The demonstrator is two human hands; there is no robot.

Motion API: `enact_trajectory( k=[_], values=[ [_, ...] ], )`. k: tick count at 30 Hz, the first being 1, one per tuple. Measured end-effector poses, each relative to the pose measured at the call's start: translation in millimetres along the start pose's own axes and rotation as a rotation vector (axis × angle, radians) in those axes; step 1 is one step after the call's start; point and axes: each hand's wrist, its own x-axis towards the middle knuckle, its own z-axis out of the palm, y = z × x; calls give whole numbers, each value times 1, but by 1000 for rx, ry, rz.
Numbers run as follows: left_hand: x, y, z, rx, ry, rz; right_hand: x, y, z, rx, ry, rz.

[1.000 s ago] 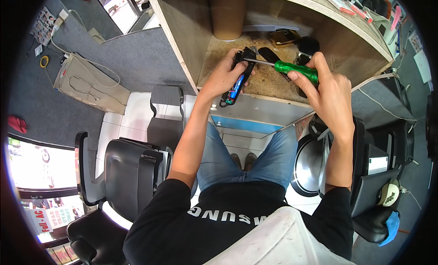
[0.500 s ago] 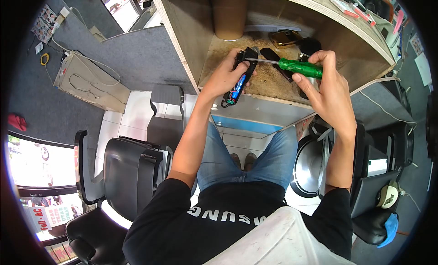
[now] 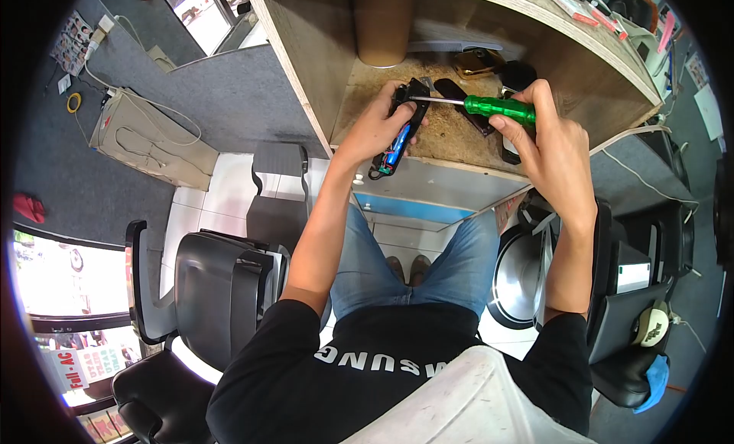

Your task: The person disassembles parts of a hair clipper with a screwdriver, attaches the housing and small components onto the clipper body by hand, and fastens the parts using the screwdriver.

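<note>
Black device (image 3: 398, 145) is clasped by left fingers (image 3: 402, 117), right fingers (image 3: 511, 132) grip the screwdriver (image 3: 495, 107), a dark oblong item (image 3: 453, 89) between.

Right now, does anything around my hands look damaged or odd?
The black device in your left hand, likely a hair clipper, is open, its blue battery and wiring exposed. The shelf board beneath looks stained and patchy.

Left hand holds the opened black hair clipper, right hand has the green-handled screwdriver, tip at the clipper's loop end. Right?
Wrong end: the head view shows the tip of the green-handled screwdriver at the end opposite the loop. The rest stands: left hand on the opened black hair clipper, right hand on the screwdriver.
</note>
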Motion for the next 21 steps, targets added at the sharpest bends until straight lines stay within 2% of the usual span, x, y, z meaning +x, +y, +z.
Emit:
enact_trajectory(
  k=[1, 4, 7, 10, 13, 17, 19, 21],
  values=[
    [0, 1, 0, -4, 1, 2, 0, -1, -2, -50, -37, 39],
    [0, 0, 0, 16, 3, 8, 2, 0, 2, -6, 65, 14],
    [0, 0, 0, 12, 2, 8, 2, 11, 7, 42, 108, -123],
    [1, -1, -1, 16, -9, 14, 1, 6, -1, -140, -22, 2],
    [0, 0, 0, 24, -2, 4, 2, 3, 1, -163, -13, 34],
    [0, -2, 0, 15, 7, 8, 5, 3, 8, 114, 201, -168],
    [1, -3, -1, 32, -1, 11, 6, 6, 8, 86, 181, -201],
    [2, -3, -1, 29, -7, 3, 4, 1, -1, -65, 34, -45]
  ],
)
